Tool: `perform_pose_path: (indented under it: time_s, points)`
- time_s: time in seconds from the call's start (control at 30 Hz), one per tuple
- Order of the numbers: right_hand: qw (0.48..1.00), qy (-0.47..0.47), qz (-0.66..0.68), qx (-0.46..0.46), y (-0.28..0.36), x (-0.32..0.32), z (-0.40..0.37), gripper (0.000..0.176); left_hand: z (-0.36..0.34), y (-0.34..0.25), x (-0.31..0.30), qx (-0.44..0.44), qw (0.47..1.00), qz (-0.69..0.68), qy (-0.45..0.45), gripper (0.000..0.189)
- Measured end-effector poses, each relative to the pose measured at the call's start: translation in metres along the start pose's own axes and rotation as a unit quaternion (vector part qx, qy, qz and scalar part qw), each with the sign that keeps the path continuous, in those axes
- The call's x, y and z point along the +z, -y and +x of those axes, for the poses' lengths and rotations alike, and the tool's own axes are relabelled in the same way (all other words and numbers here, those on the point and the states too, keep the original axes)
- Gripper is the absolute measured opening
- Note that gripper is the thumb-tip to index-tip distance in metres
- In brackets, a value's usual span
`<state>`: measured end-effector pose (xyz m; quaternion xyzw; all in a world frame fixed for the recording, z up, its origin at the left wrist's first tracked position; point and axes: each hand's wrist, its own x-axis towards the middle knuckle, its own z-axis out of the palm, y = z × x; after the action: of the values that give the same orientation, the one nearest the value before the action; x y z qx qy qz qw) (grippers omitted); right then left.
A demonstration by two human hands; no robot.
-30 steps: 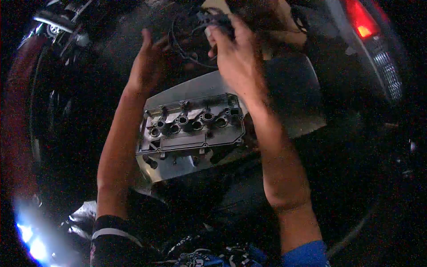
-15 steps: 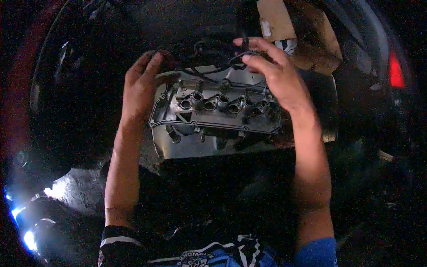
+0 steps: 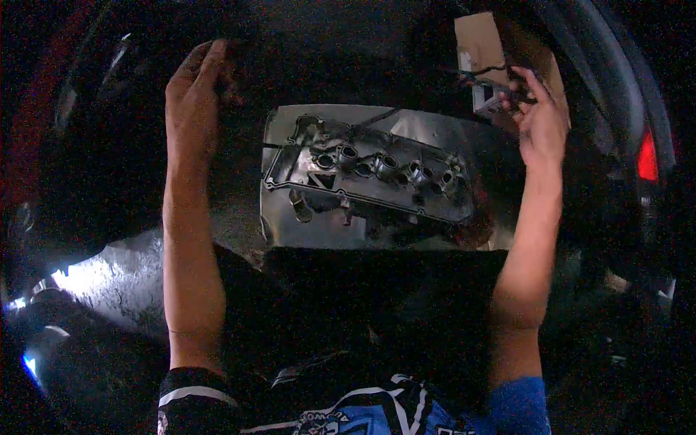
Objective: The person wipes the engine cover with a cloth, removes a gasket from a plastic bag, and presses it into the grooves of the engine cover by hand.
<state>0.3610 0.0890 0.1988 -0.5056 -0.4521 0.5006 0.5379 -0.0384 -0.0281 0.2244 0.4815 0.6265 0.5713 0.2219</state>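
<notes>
A metal valve cover [image 3: 370, 170] lies with its open side up on a pale flat sheet [image 3: 279, 228], and a dark gasket line runs along its rim. To the upper left of it, my left hand [image 3: 197, 94] is raised with the fingers bent together; what it holds, if anything, is lost in the dark. At the upper right, my right hand [image 3: 538, 119] pinches a thin black rubber strip [image 3: 482, 71], which trails off leftward in front of a cardboard box.
The open cardboard box [image 3: 480, 40] stands behind my right hand. A red light [image 3: 647, 156] shows at the far right. At the lower left, a bright lamp glare falls on a grey rough surface [image 3: 130, 283]. Much of the surroundings is dark.
My hands have moved apart and upward, the left to the left and the right to the right. The black strip has gone from above the valve cover toward the box.
</notes>
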Motion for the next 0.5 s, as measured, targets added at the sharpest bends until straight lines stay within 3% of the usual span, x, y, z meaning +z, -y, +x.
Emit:
perform_pose_path:
  time_s: [0.13, 0.2, 0.27, 0.37, 0.5]
  points:
    - [0.999, -0.017, 0.016, 0.025, 0.005, -0.013, 0.004, 0.026, 0.010, -0.006, -0.010, -0.013, 0.995, -0.096, -0.021, 0.028]
    - [0.997, -0.041, -0.042, 0.040, 0.014, -0.011, -0.001, 0.026, 0.007, -0.025, -0.007, -0.067, 0.988, -0.130, -0.048, 0.028]
    - [0.993, -0.076, -0.082, 0.043, 0.024, -0.003, -0.010, 0.024, 0.011, -0.015, -0.010, -0.040, 0.980, -0.196, -0.015, 0.029]
    - [0.990, -0.033, -0.138, 0.024, 0.030, 0.002, -0.016, 0.025, 0.011, -0.024, -0.003, -0.057, 0.981, -0.187, 0.002, 0.029]
    - [0.937, 0.036, -0.344, -0.043, 0.008, -0.001, -0.003, 0.039, 0.002, -0.031, 0.008, -0.062, 0.982, -0.171, 0.043, 0.030]
